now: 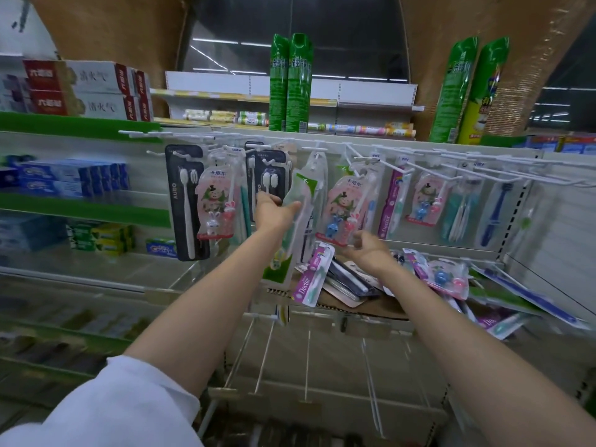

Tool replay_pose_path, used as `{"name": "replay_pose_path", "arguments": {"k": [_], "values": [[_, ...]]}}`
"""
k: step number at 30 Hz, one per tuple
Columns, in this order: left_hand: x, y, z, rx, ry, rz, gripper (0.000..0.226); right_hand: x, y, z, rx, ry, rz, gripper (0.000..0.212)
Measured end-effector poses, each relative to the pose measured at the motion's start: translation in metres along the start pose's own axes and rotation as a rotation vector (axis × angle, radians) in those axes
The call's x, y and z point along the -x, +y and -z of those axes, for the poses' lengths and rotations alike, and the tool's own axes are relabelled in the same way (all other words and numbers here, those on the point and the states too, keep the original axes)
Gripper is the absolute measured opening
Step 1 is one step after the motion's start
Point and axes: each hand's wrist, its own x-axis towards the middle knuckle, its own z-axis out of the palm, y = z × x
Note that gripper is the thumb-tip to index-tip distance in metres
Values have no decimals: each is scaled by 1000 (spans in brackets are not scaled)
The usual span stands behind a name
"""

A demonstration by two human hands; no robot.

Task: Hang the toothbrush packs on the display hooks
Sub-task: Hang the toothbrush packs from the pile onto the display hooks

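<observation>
Store pegboard (532, 221): left hand (274, 212) grips green-white pack (301, 201); right hand (366, 250) half-curled above "Doctor" pack (314, 275).

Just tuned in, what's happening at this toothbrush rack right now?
A person is stocking the display. Their left hand holds a green-and-clear toothbrush pack up at the hook row; whether it is on a hook yet cannot be told. Their right hand hovers, fingers loosely curled and holding nothing, over a pile of loose packs on the shelf below. Many hooks to the right already carry packs.
</observation>
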Motion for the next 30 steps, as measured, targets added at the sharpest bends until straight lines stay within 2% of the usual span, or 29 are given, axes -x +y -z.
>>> {"name": "replay_pose_path", "arguments": {"k": [3,5,8,11,13,16,21,25,28,30], "values": [[-4,-5,-5,21,40,-10,32,-1,4,-2,100,-15,6,39],[-8,-10,-12,-48,61,-52,30,-5,11,-5,219,-36,-2,33],[-6,-22,-22,-303,116,-215,23,-13,25,-13,372,-112,-52,32],[2,-40,-26,-529,173,-474,14,-16,39,-20,479,-199,-69,35],[4,-54,-29,-717,39,-551,8,-18,47,-25,509,-236,-77,41],[6,-71,-38,-959,-232,-387,14,-24,56,-32,506,-231,-75,52],[5,-91,-55,-1201,-472,-192,32,-31,57,-40,523,-191,-103,68],[6,-96,-58,-1241,-481,-145,38,-36,59,-44,467,-133,-141,83],[7,-94,-58,-1112,-477,-131,42,-35,58,-43,345,-84,-147,89],[8,-92,-58,-1047,-533,-142,44,-32,58,-41,284,-58,-147,95]]}}
